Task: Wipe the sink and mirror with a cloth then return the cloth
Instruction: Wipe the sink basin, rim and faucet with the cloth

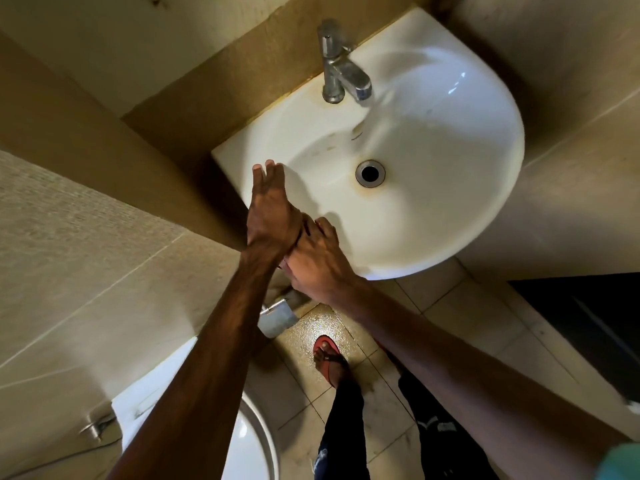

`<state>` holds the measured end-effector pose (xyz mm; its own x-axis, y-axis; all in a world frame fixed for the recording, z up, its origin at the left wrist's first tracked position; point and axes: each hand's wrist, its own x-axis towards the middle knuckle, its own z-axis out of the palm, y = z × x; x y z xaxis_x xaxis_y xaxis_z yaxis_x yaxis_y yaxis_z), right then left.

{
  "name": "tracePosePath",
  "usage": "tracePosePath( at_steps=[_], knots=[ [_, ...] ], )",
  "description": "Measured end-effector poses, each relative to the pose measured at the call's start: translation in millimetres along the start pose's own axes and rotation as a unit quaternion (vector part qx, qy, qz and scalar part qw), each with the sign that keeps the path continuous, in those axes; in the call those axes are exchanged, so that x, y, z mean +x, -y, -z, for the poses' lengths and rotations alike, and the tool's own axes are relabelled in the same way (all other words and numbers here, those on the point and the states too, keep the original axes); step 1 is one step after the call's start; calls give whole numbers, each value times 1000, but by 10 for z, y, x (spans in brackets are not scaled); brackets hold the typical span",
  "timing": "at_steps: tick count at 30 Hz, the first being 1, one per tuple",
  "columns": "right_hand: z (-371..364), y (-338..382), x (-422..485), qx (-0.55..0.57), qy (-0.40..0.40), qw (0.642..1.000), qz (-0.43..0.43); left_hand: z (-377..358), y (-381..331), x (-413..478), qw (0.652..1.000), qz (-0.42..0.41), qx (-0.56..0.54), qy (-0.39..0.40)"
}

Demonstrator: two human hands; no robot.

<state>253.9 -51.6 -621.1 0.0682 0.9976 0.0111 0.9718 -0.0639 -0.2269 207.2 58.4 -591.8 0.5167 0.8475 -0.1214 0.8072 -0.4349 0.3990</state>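
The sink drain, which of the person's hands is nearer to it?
Left. The left hand reaches over the sink's near-left rim, fingertips just left of the drain. The right hand lies further back, over the front rim.

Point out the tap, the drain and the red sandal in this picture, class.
tap [341, 69], head view, on the metal body above the spout.
drain [370, 172], head view, on the dark opening in the basin.
red sandal [327, 355], head view, on the strap over the foot.
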Motion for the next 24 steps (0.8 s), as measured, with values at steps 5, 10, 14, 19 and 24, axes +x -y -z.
tracePosePath(
  at_steps=[5, 10, 14, 19, 24],
  knots=[
    [15, -251, -341, 58, -21, 997, 52, -19, -97, -34, 999, 15, 29, 39],
    [220, -883, -781, 103, -11, 983, 149, -109, -310, -145, 996, -23, 71, 48],
    [450, -1327, -1065, 84, 24, 984, 155, -201, -421, -226, 997, -53, -7, 55],
    [384, -1233, -1008, 81, 21, 988, 127, -304, -423, -194, 991, -30, -34, 129],
    [136, -906, -765, 38, 29, 992, 117, -324, -502, -125, 973, 2, 17, 229]
  ],
)
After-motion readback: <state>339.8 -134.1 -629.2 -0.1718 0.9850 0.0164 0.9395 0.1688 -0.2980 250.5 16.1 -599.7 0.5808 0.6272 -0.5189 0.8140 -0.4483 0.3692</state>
